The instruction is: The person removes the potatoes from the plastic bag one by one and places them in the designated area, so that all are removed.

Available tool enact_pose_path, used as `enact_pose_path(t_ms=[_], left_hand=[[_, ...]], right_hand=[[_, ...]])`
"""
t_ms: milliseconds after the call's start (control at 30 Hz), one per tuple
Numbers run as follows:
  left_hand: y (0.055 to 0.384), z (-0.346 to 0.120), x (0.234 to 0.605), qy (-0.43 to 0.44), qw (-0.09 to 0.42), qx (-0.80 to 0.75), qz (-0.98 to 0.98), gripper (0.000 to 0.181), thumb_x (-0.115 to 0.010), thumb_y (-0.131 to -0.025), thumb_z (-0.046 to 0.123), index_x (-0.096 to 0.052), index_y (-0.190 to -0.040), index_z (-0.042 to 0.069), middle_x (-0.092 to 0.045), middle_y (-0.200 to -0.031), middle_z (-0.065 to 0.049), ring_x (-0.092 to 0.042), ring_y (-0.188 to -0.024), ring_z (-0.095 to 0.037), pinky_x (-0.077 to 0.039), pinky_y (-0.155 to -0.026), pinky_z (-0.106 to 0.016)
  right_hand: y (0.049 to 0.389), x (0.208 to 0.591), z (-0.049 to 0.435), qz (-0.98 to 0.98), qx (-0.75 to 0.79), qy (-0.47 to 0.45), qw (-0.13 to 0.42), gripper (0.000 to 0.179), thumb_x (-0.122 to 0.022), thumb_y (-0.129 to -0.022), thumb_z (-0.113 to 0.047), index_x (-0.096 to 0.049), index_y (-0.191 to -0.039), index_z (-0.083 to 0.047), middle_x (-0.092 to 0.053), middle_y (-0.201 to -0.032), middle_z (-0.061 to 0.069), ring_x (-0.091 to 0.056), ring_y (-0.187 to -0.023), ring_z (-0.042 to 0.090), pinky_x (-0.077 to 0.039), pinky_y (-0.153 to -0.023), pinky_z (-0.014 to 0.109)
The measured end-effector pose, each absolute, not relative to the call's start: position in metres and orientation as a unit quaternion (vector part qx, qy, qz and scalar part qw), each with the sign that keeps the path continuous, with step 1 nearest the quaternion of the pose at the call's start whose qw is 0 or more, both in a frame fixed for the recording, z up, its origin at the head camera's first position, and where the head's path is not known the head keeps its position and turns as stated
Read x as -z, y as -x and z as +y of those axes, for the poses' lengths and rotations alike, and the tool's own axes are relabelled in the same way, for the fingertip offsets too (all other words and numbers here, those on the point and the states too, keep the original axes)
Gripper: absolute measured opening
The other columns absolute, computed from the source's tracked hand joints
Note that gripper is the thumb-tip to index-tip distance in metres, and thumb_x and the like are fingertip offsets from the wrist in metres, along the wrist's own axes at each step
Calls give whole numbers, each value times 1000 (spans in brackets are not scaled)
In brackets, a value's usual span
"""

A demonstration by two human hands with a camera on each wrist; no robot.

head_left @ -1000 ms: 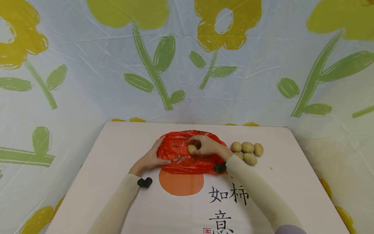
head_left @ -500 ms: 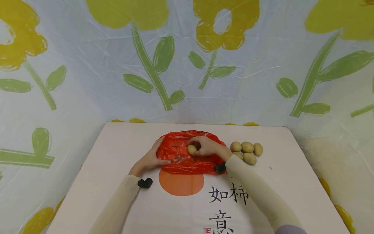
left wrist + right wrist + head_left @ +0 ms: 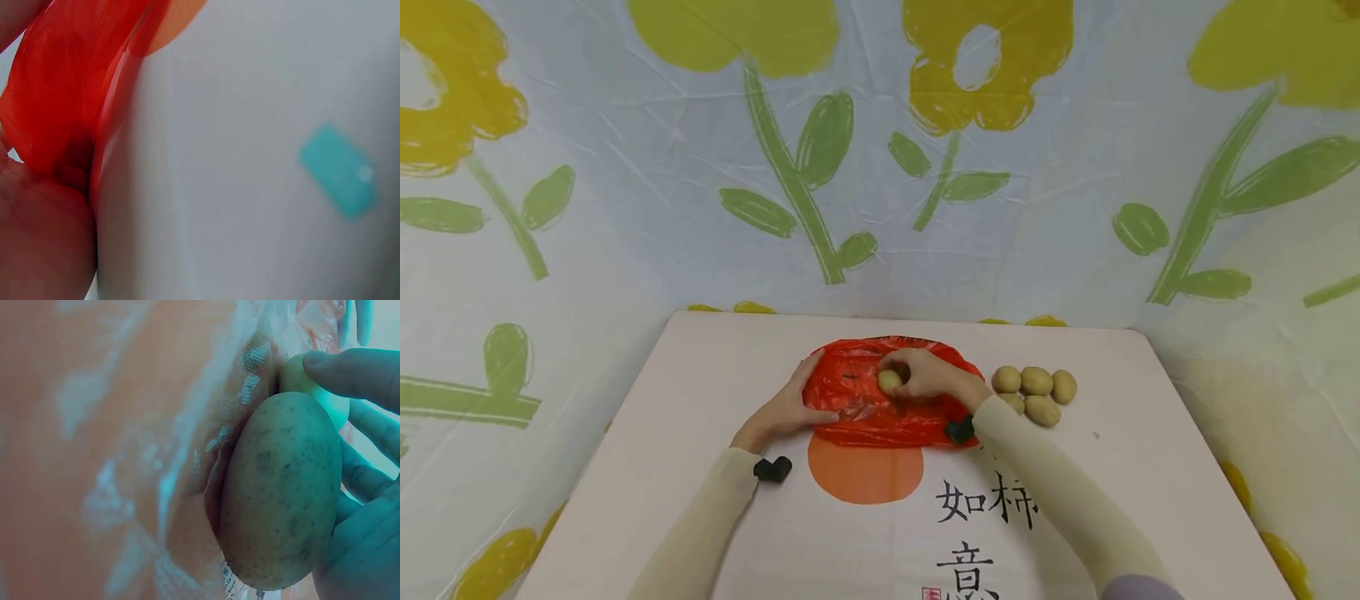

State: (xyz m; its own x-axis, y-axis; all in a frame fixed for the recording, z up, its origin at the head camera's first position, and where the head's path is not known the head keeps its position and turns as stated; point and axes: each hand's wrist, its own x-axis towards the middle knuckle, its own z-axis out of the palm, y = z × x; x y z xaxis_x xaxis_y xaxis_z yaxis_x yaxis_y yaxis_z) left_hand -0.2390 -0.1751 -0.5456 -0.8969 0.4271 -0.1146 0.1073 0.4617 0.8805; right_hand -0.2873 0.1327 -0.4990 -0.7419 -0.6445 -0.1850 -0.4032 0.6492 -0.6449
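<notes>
A red plastic bag (image 3: pixel 857 408) lies flat on the table. My left hand (image 3: pixel 788 406) rests against the bag's left end, its thumb stretched along the near side and its fingers spread toward the far edge. Over the bag's middle, my right hand (image 3: pixel 921 372) pinches a potato (image 3: pixel 890 382) between thumb and fingers. A larger speckled potato (image 3: pixel 281 494) shows in the right wrist view, lying on the bag beside the palm. In the left wrist view the palm (image 3: pixel 44 237) touches the red plastic; the fingertips are hidden.
Several potatoes (image 3: pixel 1037 381) sit grouped to the right of the bag, partly behind the right forearm. The pale table (image 3: pixel 700 358) bears a printed orange circle (image 3: pixel 865 479) and black characters. A flower-patterned cloth (image 3: pixel 880 167) hangs behind it.
The right hand and its potato have shifted very slightly left. My left hand and the bag stay where they were.
</notes>
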Motion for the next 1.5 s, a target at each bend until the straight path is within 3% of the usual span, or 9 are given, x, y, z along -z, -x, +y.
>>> enact_pose_path(t_ms=[633,867,1233,1500], left_hand=[[241,-175,546,-159,163,-498,837,118,-87,-78,35,-10,-167,29,-5,-174,-5,2,-160,-36,-11,-123,-70],[241,-175,547,-158,166,-496,837,117,-88,-78,35,-11,-166,29,-4,-174,-4,4,-161,-34,-9,-124,-68],[243,-176,547,-183,154,-481,844,109,-87,-80,33,-20,-166,21,-9,-174,-2,-5,-160,-35,-15,-123,-70],[240,-178,546,-186,154,-471,848,106,-86,-80,35,-23,-165,20,-6,-174,-3,-3,-160,-38,-15,-122,-71]], right_hand=[[287,500,133,890,280,292,209,53,-77,-91,-18,-61,-142,-16,-58,-142,6,-57,-115,22,-53,-103,43],[285,500,132,894,285,284,200,52,-79,-90,-20,-64,-139,-14,-60,-140,6,-58,-116,23,-53,-103,43],[286,497,132,889,309,267,209,49,-80,-89,-21,-66,-136,-15,-64,-131,2,-57,-108,21,-55,-97,41],[286,488,136,896,313,271,163,48,-80,-89,-25,-67,-133,-16,-65,-131,4,-59,-111,21,-53,-98,41]])
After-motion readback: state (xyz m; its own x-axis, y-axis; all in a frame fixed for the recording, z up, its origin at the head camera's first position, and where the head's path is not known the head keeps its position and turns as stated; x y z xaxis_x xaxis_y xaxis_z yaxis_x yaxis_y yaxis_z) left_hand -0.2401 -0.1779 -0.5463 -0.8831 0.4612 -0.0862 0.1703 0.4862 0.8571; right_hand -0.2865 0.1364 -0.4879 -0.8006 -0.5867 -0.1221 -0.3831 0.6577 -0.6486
